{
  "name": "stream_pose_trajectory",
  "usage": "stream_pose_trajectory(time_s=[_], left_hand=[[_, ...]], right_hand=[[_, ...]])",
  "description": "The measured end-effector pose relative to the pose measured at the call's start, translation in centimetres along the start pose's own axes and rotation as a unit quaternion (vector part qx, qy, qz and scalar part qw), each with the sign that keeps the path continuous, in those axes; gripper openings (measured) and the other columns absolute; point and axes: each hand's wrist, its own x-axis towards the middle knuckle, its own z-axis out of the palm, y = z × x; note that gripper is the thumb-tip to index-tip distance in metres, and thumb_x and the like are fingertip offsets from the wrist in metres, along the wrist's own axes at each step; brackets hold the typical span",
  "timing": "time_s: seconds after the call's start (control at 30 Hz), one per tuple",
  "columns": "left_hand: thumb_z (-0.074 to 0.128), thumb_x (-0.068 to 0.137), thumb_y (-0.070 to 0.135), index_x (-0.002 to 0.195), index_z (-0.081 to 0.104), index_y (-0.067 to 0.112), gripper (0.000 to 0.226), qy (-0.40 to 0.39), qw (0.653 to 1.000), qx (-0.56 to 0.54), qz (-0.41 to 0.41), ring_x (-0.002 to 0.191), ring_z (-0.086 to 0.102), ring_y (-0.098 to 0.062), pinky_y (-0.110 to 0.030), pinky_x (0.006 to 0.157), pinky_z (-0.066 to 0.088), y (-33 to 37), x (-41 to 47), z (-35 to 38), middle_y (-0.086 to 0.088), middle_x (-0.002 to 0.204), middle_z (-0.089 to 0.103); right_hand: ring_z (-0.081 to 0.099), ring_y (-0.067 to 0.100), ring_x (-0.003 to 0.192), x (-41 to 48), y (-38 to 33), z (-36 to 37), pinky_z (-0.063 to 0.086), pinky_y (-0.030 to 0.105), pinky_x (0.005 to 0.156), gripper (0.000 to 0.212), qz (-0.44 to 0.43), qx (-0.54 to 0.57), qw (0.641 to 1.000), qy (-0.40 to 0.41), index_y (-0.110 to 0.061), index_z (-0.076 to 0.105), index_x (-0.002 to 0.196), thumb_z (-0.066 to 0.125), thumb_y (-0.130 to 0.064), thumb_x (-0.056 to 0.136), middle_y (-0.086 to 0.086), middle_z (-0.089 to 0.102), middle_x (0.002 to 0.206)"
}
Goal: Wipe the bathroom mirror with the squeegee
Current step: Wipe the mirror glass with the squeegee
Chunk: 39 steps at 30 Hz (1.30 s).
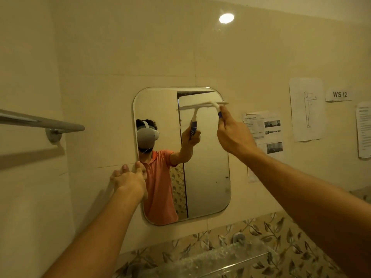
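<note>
Against the mirror, right hand holds squeegee, blade horizontal.

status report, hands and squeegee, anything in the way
Right hand grips squeegee handle, blade on mirror upper right. Left hand rests at mirror's left edge. Nothing seen blocking glass below.

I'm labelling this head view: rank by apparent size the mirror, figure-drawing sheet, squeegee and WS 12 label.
1. mirror
2. figure-drawing sheet
3. squeegee and WS 12 label: one longer, one broader, too close to rank.
</note>
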Motion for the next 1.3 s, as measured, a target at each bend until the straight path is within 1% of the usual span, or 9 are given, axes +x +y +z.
stream_pose_trajectory(time_s=[0.2, 0.27, 0.37, 0.57, 0.73, 0.83, 0.97, 1.1, 1.3], left_hand=[[0.07, 0.086, 0.041, 0.157, -0.019, 0.024, 0.115, 0.001, 1.0, -0.004, -0.016, 0.15, 0.01, -0.043, -0.052, 0.121, 0.021, 0.0, 0.5, -0.2, -0.021, 0.165, -0.003], [0.07, 0.086, 0.041, 0.157, -0.019, 0.024, 0.115, 0.007, 1.0, -0.003, -0.014, 0.149, 0.01, -0.043, -0.052, 0.12, 0.021, -0.1, 0.7, -0.3, -0.021, 0.165, -0.003], [0.07, 0.085, 0.041, 0.156, -0.019, 0.025, 0.115, -0.003, 1.0, -0.006, -0.013, 0.149, 0.011, -0.043, -0.052, 0.12, 0.022, -0.2, 0.8, -0.3, -0.02, 0.165, -0.002], [0.068, 0.087, 0.039, 0.156, -0.019, 0.024, 0.112, -0.006, 1.0, -0.013, -0.008, 0.15, 0.01, -0.043, -0.053, 0.119, 0.022, -0.4, 0.4, 0.0, -0.02, 0.165, -0.002], [0.068, 0.087, 0.042, 0.157, -0.019, 0.025, 0.113, -0.004, 1.0, -0.018, -0.01, 0.15, 0.009, -0.043, -0.053, 0.119, 0.021, -0.2, 0.1, 0.1, -0.02, 0.165, -0.002], [0.067, 0.087, 0.043, 0.157, -0.018, 0.025, 0.112, 0.005, 1.0, -0.018, -0.005, 0.15, 0.008, -0.043, -0.052, 0.12, 0.02, 0.0, 0.2, -0.2, -0.021, 0.165, -0.002], [0.07, 0.085, 0.041, 0.157, -0.018, 0.026, 0.114, 0.009, 1.0, -0.019, -0.011, 0.15, 0.01, -0.043, -0.053, 0.12, 0.022, 0.0, 0.4, -0.5, -0.02, 0.165, -0.002], [0.069, 0.085, 0.041, 0.156, -0.019, 0.026, 0.114, 0.002, 1.0, -0.014, -0.013, 0.149, 0.011, -0.043, -0.053, 0.119, 0.022, -0.1, 0.6, -0.4, -0.02, 0.165, -0.002], [0.068, 0.086, 0.044, 0.157, -0.018, 0.025, 0.113, -0.006, 1.0, -0.009, -0.008, 0.149, 0.012, -0.043, -0.052, 0.119, 0.022, -0.1, 0.5, -0.4, -0.02, 0.165, -0.001]], right_hand=[[0.049, 0.017, 0.056, 4.6, -3.8, -2.4, 0.04, 0.029, 0.047, 0.045, -0.033, -0.017, 0.999, 0.032, -0.034, 0.023, 0.155, 0.023, -0.034, 0.111, 0.007, 0.053, 0.074], [0.05, 0.018, 0.059, 4.6, -4.3, -2.5, 0.045, 0.031, 0.047, 0.044, -0.018, -0.017, 1.0, 0.018, -0.032, 0.024, 0.155, 0.023, -0.033, 0.111, 0.007, 0.053, 0.076], [0.052, 0.02, 0.059, 3.7, -4.0, -2.4, 0.057, 0.041, 0.056, 0.047, -0.011, -0.027, 1.0, -0.012, -0.033, 0.018, 0.157, 0.023, -0.033, 0.11, 0.01, 0.054, 0.078], [0.059, 0.023, 0.059, -0.8, -1.7, -0.3, 0.062, 0.045, 0.057, 0.055, 0.034, -0.038, 0.996, -0.069, -0.044, -0.002, 0.159, 0.021, -0.04, 0.109, 0.012, 0.061, 0.078], [0.059, 0.021, 0.062, -1.2, -2.0, -1.4, 0.062, 0.045, 0.061, 0.048, 0.024, -0.015, 0.998, -0.058, -0.033, 0.017, 0.158, 0.023, -0.036, 0.11, 0.008, 0.059, 0.078], [0.053, 0.019, 0.058, 0.7, -3.5, -2.8, 0.06, 0.044, 0.058, 0.046, 0.006, 0.002, 1.0, -0.024, -0.037, 0.019, 0.156, 0.023, -0.036, 0.11, 0.009, 0.057, 0.077], [0.056, 0.021, 0.068, 3.1, -6.9, -4.1, 0.061, 0.046, 0.067, 0.042, -0.008, 0.008, 1.0, -0.015, -0.03, 0.028, 0.151, 0.027, -0.027, 0.109, 0.01, 0.055, 0.091], [0.056, 0.021, 0.075, 3.3, -8.0, -3.9, 0.061, 0.044, 0.073, 0.05, 0.007, -0.006, 1.0, -0.025, -0.026, 0.025, 0.156, 0.03, -0.022, 0.107, 0.008, 0.052, 0.1], [0.056, 0.022, 0.066, -0.1, -5.7, -2.1, 0.061, 0.045, 0.07, 0.049, 0.025, -0.021, 0.997, -0.069, -0.031, 0.018, 0.157, 0.028, -0.028, 0.109, 0.008, 0.05, 0.08]])
